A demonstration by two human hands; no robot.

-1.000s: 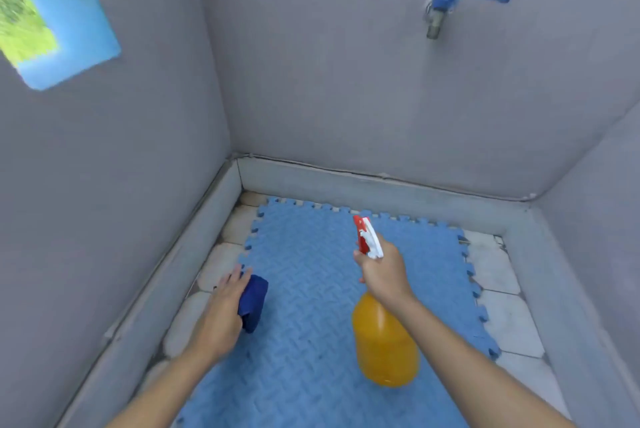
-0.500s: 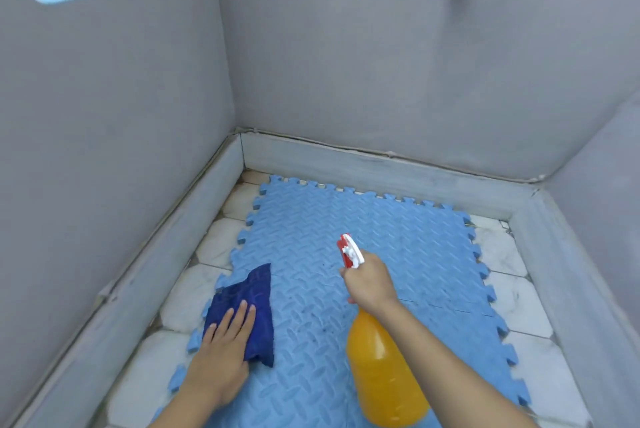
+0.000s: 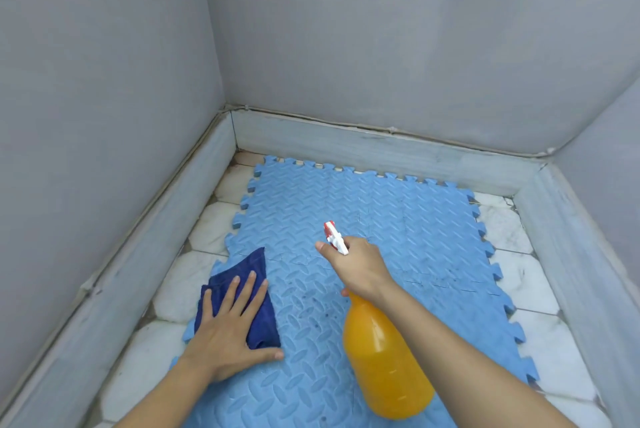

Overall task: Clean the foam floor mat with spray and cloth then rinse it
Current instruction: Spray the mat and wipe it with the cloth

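Note:
A light blue foam mat [image 3: 398, 219] with jigsaw edges lies flat on the tiled floor. My left hand [image 3: 232, 330] presses flat, fingers spread, on a dark blue cloth [image 3: 254, 271] at the mat's near left edge. My right hand [image 3: 360, 266] grips the neck of an orange spray bottle [image 3: 384, 362] with a red and white nozzle [image 3: 334, 237], held above the mat's middle and pointing away from me. Small dark specks show on the mat between my hands.
Grey walls close the corner on the left, far and right sides, with a raised grey skirting [image 3: 381, 147] along their base. White octagonal floor tiles [image 3: 530, 275] show around the mat on the left and right.
The view has tilted down, so the tap and window have left the frame. My left hand has spread the cloth flat on the mat. The bottle has shifted slightly right.

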